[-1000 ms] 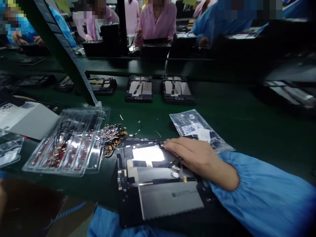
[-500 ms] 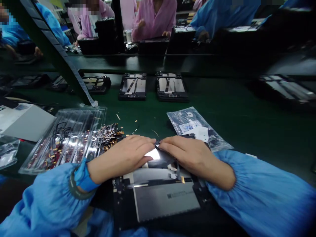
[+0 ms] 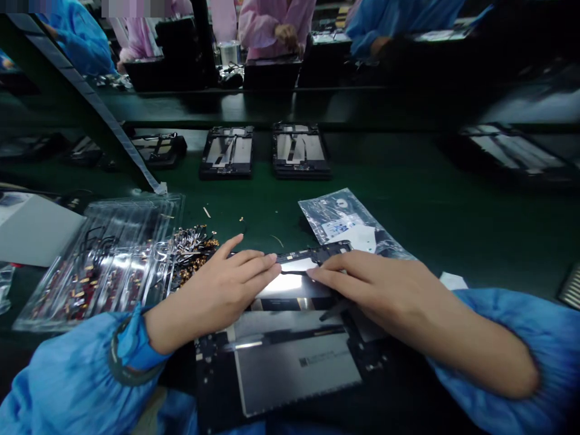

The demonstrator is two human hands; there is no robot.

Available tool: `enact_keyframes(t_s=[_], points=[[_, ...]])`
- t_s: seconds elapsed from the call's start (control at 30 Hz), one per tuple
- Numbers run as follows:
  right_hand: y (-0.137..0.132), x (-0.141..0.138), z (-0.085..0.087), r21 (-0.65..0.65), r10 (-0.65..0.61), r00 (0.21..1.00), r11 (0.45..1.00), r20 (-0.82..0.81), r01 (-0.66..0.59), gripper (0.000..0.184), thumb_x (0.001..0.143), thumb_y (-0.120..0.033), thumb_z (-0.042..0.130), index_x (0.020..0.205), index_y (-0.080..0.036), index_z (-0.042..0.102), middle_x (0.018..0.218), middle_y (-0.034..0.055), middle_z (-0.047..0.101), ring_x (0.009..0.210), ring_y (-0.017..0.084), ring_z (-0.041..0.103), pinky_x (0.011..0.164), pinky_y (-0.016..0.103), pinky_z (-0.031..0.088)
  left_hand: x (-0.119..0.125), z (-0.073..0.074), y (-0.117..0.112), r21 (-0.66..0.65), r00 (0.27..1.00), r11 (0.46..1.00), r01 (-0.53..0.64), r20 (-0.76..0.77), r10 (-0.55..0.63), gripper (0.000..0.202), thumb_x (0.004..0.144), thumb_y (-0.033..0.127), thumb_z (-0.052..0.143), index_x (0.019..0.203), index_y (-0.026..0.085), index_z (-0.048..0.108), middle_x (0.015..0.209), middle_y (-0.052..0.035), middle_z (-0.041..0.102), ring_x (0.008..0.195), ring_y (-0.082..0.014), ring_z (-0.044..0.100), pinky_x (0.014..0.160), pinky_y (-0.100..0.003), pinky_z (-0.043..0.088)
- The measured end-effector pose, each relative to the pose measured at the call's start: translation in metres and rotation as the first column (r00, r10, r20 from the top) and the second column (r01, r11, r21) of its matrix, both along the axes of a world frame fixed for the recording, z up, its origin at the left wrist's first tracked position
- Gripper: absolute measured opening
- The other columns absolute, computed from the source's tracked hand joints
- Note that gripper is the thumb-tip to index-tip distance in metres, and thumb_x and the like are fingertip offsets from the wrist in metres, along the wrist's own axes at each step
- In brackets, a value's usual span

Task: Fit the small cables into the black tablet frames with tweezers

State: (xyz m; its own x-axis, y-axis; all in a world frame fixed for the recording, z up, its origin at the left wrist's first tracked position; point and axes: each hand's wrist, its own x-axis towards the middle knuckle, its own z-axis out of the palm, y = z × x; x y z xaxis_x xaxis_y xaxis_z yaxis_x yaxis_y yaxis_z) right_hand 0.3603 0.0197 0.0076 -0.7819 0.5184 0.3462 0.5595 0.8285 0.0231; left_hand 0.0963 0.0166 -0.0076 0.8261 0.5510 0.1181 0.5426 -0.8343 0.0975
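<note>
An opened tablet [image 3: 294, 368] with bare grey battery panels lies in front of me, its far end under both hands. My left hand [image 3: 222, 290] rests flat across the far left part, fingers stretched out and thumb raised apart; nothing is in it. At the far right side, the fingers of my right hand [image 3: 385, 290] are drawn together, their tips at a black strip by the shiny panel [image 3: 294, 266]. What they pinch, if anything, is hidden. A dark pointed piece [image 3: 335, 311] sticks out from under the right palm; its kind is unclear.
Left of the tablet are a pile of small cables [image 3: 194, 248] and a clear plastic tray [image 3: 104, 260] of parts. A clear bag [image 3: 353, 220] lies beyond my right hand. Farther off stand two open tablets [image 3: 226, 151] and a slanted post [image 3: 95, 103]. Several people work across the bench.
My right hand has shifted right, away from the left hand, uncovering the tablet's far edge. My left thumb has lifted away. The whole view has shifted slightly.
</note>
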Motion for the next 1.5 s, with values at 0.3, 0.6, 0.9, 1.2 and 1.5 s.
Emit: enact_keyframes(t_s=[0.3, 0.6, 0.9, 1.2, 1.5], points=[[0.002, 0.0, -0.014, 0.216, 0.017, 0.999, 0.976, 0.039, -0.025, 0.031, 0.093, -0.004, 0.035, 0.103, -0.012, 0.063, 0.094, 0.0098, 0.07, 0.071, 0.018, 0.06, 0.054, 0.029, 0.045, 0.001, -0.001, -0.003, 0.059, 1.0, 0.998, -0.006, 0.001, 0.006, 0.046, 0.086, 0.006, 0.042, 0.131, 0.015, 0.048, 0.128, -0.0121, 0.059, 0.117, -0.0277, 0.054, 0.11, -0.059, 0.025], [0.002, 0.0, -0.015, 0.215, 0.016, 1.0, 0.976, 0.015, -0.019, 0.029, 0.094, -0.006, 0.036, 0.101, -0.012, 0.063, 0.093, 0.0082, 0.07, 0.069, 0.016, 0.058, 0.054, 0.027, 0.044, 0.0, 0.0, -0.004, 0.108, 0.997, 0.994, 0.023, -0.071, -0.016, 0.048, 0.086, 0.004, 0.038, 0.133, 0.012, 0.044, 0.132, -0.0113, 0.056, 0.12, -0.0279, 0.051, 0.112, -0.057, 0.021], [0.001, 0.001, -0.009, 0.234, -0.012, 0.992, 0.972, 0.125, -0.018, 0.03, 0.092, -0.006, 0.038, 0.105, -0.012, 0.063, 0.1, 0.0105, 0.069, 0.07, 0.018, 0.057, 0.049, 0.028, 0.041, 0.002, -0.001, -0.003, 0.111, 0.999, 0.994, 0.02, -0.044, -0.016, 0.043, 0.088, 0.007, 0.043, 0.131, 0.012, 0.047, 0.13, -0.0113, 0.057, 0.116, -0.0276, 0.053, 0.106, -0.054, 0.031], [-0.001, -0.004, -0.012, -0.117, 0.013, 0.986, 0.993, -0.165, -0.032, 0.034, 0.085, -0.006, 0.042, 0.105, -0.022, 0.065, 0.114, 0.0101, 0.061, 0.094, 0.021, 0.062, 0.06, 0.027, 0.05, -0.004, 0.0, 0.005, -0.094, 0.986, 0.995, -0.034, 0.159, 0.049, 0.033, 0.093, 0.011, 0.04, 0.123, 0.019, 0.052, 0.124, -0.0082, 0.057, 0.112, -0.019, 0.054, 0.096, -0.034, 0.045], [-0.031, 0.046, -0.03, -0.464, -0.752, 0.54, 0.659, -0.379, 0.592, 0.032, 0.087, -0.048, 0.048, 0.089, -0.02, 0.064, 0.088, 0.0101, 0.067, 0.077, 0.024, 0.064, 0.048, 0.029, 0.046, 0.013, 0.005, 0.02, -0.176, 0.895, 0.895, -0.409, 0.112, 0.431, 0.027, 0.093, 0.034, 0.043, 0.09, 0.016, 0.062, 0.087, -0.0062, 0.06, 0.083, -0.021, 0.058, 0.076, -0.035, 0.048]])
